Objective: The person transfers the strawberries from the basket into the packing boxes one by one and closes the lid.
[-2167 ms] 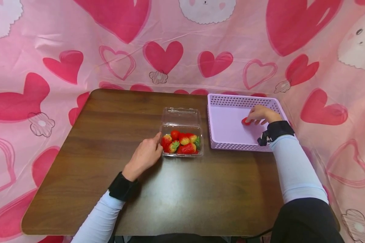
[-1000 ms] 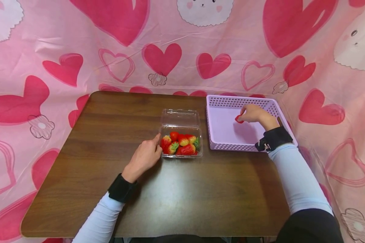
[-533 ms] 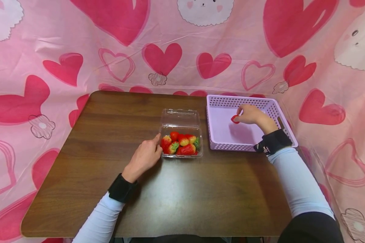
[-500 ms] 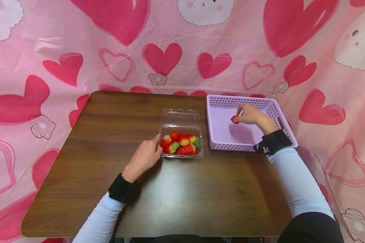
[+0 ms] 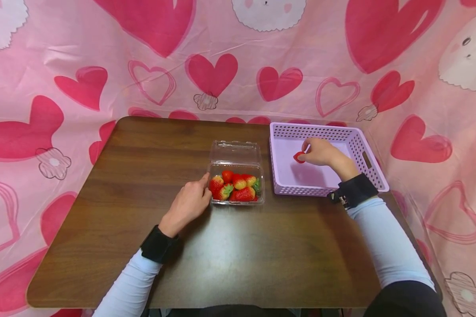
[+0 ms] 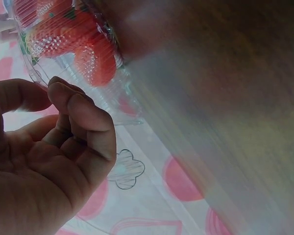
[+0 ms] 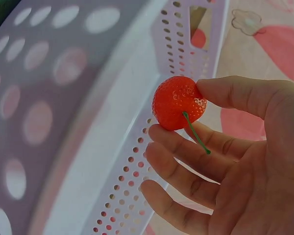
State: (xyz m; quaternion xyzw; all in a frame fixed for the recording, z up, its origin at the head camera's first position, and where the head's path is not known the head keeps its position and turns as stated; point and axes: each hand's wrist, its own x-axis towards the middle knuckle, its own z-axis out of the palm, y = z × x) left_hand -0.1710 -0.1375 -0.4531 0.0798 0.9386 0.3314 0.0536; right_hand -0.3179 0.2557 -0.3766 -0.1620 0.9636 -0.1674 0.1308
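Observation:
In the head view a clear plastic clamshell box, its lid standing raised at the back, holds several strawberries. At its left side my left hand pinches the rim; the left wrist view shows thumb and curled fingers meeting at the clear edge. My right hand is over the lilac basket, pinching a small red strawberry between thumb and fingers. A thin green stem hangs from it in the right wrist view. The other fingers of that hand are loosely bent.
The basket stands at the back right of the brown wooden table, with perforated walls and a handle slot on its right side. Behind the table hangs a pink heart-patterned cloth.
Holding the strawberry, my right hand has moved left across the basket, from its middle toward its left side. My left hand and the box stay in place.

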